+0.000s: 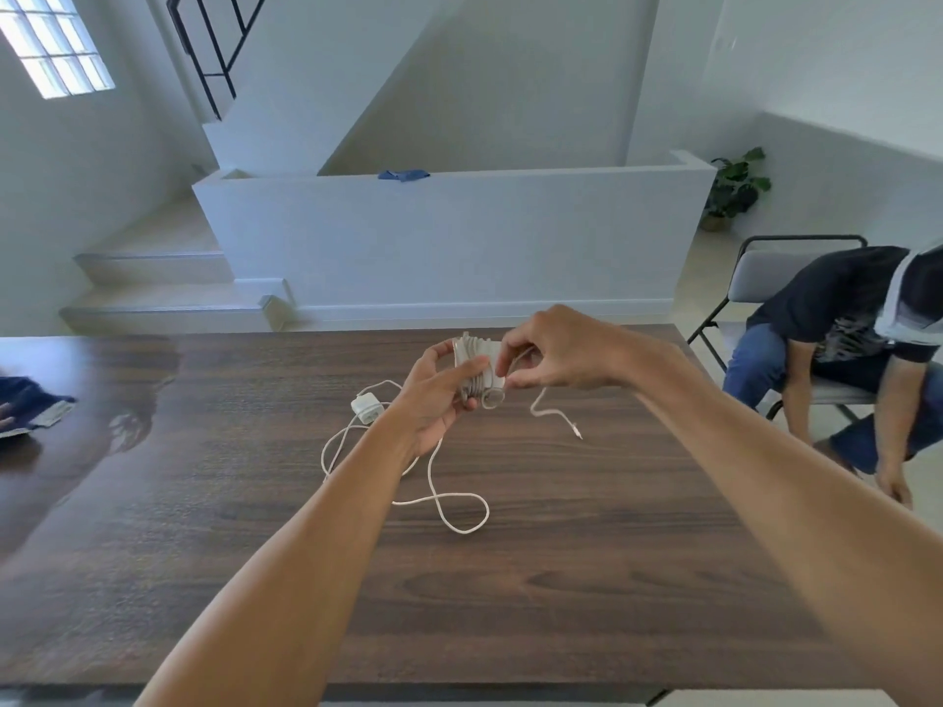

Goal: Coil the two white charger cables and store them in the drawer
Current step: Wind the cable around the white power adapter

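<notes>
Your left hand [439, 395] is raised above the dark wooden surface [561, 579], its fingers curled round a white charger wrapped in tight turns of its cable, the wound bundle [477, 367] sitting upright in your grip; your right hand [548, 357] meets it from the other side, thumb and fingertips pinching the cable at the bundle's right edge. From that pinch the unwound tail [548, 413] hangs down and trails to the right, its small plug end lying near the surface; whether it touches the wood you cannot tell. The second charger [366, 406] lies on the surface just left of your left wrist, a small white block; its loose cable [459, 507] sprawls in open loops beneath your left forearm and toward the middle of the surface, uncoiled. At the far left edge a dark blue cloth [30, 405] rests on the surface. To the right, well apart from the cables, another person [847, 349] sits bent forward on a folding chair [760, 278]; a potted plant [735, 188] stands behind by the low white wall [459, 237].
</notes>
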